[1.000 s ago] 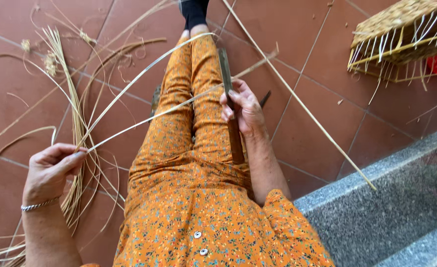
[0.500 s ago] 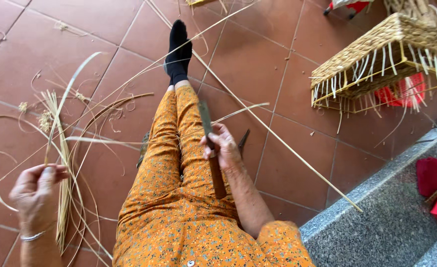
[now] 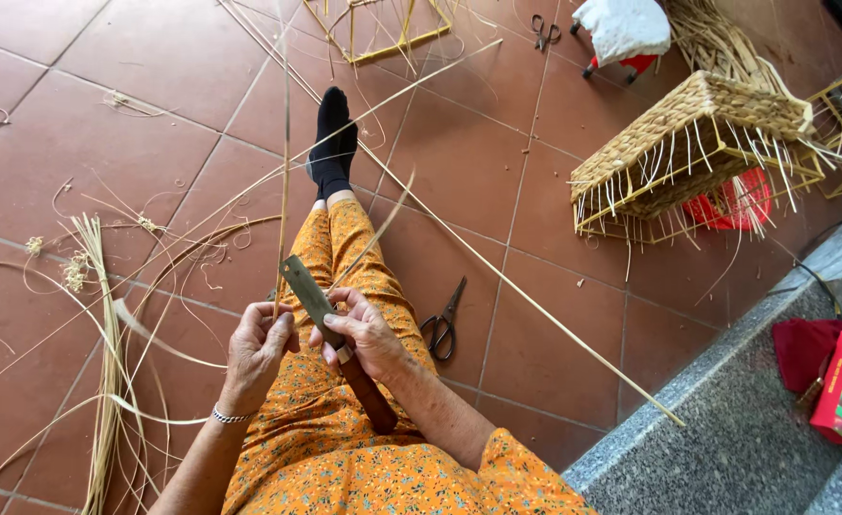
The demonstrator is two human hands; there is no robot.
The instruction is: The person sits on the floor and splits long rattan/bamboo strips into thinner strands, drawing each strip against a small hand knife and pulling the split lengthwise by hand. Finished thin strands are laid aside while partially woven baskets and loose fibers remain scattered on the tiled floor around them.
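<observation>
The right hand (image 3: 362, 334) is wrapped around a flat-bladed knife (image 3: 318, 310) with a dark wooden handle, fingers curled over the blade near where it meets the handle; the blade points up and away from the person, the handle runs back along the forearm. The left hand (image 3: 257, 345) sits just beside it, thumb and fingers pinched together on a thin pale cane strip (image 3: 282, 191) that rises almost straight up from the fingertips, touching the blade's edge. A silver bracelet (image 3: 229, 417) circles the left wrist. Both hands rest above the person's lap, over orange flowered trousers (image 3: 345, 448); one leg stretches out ahead of the hands and ends in a black sock (image 3: 332, 143).

Just right of the right hand, black scissors (image 3: 443, 324) lie on the red floor tiles (image 3: 154, 86). A long cane stalk (image 3: 526, 296) crosses the floor beyond them. Left of the left hand, a loose bundle of cane strips (image 3: 106, 381) is spread out. Far to the upper right of the hands stands a half-woven basket (image 3: 688, 143), and to the right a grey stone step (image 3: 726, 420).
</observation>
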